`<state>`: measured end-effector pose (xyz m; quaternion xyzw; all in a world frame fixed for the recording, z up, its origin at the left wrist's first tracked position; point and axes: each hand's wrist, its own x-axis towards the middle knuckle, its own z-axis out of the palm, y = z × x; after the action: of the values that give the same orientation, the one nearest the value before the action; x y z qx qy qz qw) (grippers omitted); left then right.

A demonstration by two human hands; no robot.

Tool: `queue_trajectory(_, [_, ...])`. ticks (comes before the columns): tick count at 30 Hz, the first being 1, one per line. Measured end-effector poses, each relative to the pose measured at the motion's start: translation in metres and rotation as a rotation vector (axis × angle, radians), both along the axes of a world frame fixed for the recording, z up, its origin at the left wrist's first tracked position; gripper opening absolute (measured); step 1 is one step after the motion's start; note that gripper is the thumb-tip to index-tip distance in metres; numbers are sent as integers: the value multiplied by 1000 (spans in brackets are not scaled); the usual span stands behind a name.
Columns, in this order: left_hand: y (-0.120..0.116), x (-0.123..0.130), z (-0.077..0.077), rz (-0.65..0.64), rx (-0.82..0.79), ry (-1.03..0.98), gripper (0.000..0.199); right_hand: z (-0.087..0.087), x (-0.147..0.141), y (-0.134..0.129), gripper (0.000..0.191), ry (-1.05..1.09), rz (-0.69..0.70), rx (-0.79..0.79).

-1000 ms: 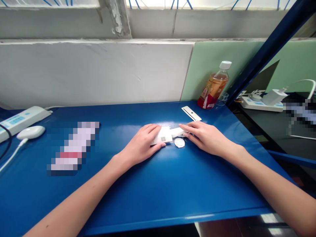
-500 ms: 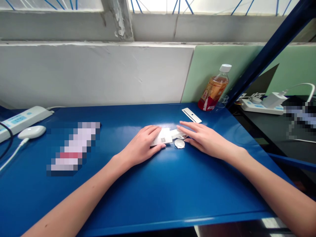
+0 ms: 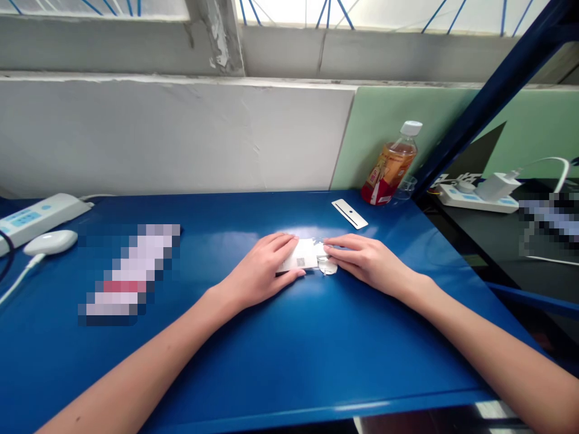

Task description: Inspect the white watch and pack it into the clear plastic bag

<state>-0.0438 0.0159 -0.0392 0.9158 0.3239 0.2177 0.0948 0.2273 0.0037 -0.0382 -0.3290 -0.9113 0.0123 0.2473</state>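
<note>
On glossy blue metal, curved fingers pinch a flat white card.

The table looks smooth and shiny, and the bottle looks like clear plastic.

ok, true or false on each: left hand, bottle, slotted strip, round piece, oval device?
1. The left hand is on the white coded card. True.
2. The bottle has no cap. False: the bottle has a white cap.
3. The slotted strip is under the bottle. False: the strip lies apart from it.
4. The right hand's fingers reach the round piece. True.
5. The oval device has a white cable. True.
</note>
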Motion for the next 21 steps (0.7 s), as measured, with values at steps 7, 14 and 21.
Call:
queue_trajectory(7, [-1,2,4,36,-24,7,48,12,1,-3,33,-74,-58,-120])
queue_trajectory(14, [-2,2,3,40,-4,20,47,20,-4,-11,34,67,-125,-346])
queue_trajectory(21, [-7,7,-2,80,-17,-22,44,12,-19,-26,69,240,-139,-659])
